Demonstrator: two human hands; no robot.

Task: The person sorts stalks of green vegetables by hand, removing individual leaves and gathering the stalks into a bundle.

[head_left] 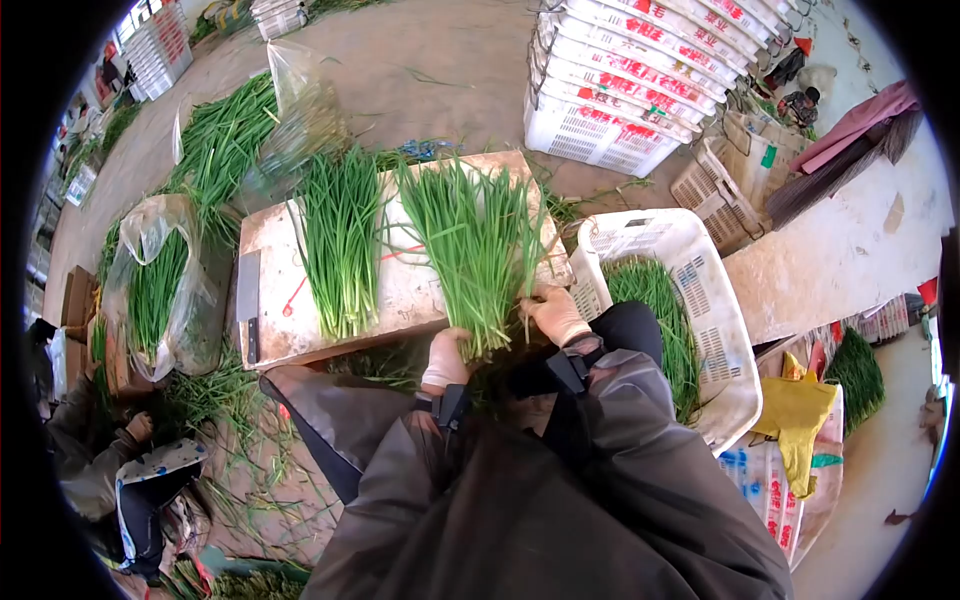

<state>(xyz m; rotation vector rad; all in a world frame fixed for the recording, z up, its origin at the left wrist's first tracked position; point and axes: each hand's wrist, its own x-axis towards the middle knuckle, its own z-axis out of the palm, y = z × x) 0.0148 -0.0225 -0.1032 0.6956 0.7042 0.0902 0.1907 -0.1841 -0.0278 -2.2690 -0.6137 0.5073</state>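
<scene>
A loose bunch of green chives [470, 250] lies on the right part of a worn white board [405, 300], its pale stalk ends toward me. My left hand [447, 360], in what looks like a light glove, is closed at the left side of those stalk ends. On the bunch's right side my right hand [556, 316] has its fingers pinched around a few stray chive stalks. A second, neater chive bunch [343, 250] lies to the left, out of my hands. Red ties [294, 296] lie on the board, and a wide flat blade [248, 300] rests along its left edge.
At my right stands a white crate [735, 340] holding chives. Beyond the board rise stacked white crates [620, 90]. Plastic bags of chives [160, 290] stand at left, near a seated person [110, 450]. A yellow cloth [803, 420] hangs at right. Cut leaves litter the floor.
</scene>
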